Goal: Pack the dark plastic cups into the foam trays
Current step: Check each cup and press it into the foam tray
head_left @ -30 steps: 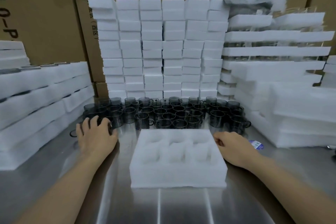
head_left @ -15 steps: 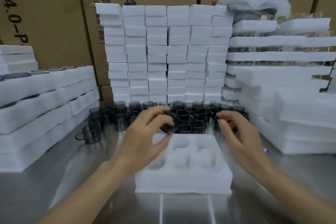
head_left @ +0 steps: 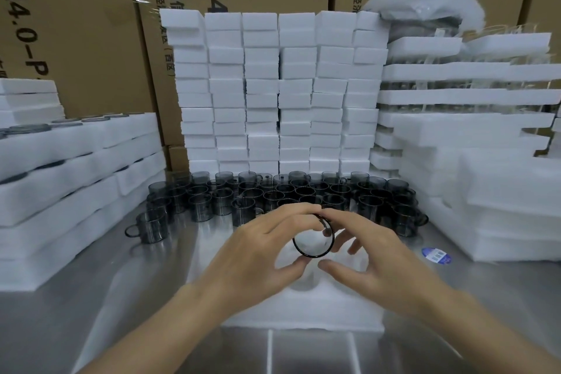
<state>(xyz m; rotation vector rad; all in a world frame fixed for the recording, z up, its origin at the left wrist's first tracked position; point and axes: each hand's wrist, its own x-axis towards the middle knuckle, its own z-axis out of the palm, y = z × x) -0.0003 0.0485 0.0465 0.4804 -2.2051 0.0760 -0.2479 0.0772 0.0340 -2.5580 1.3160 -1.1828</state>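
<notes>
Your left hand (head_left: 258,249) and right hand (head_left: 373,261) pinch a dark plastic cup (head_left: 314,239) above the white foam tray (head_left: 303,313); next, seat it squarely.

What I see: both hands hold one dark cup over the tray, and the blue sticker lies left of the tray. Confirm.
Wrong on the sticker: in the head view it lies right of the tray. The left hand and right hand do hold one cup over the tray.
</notes>
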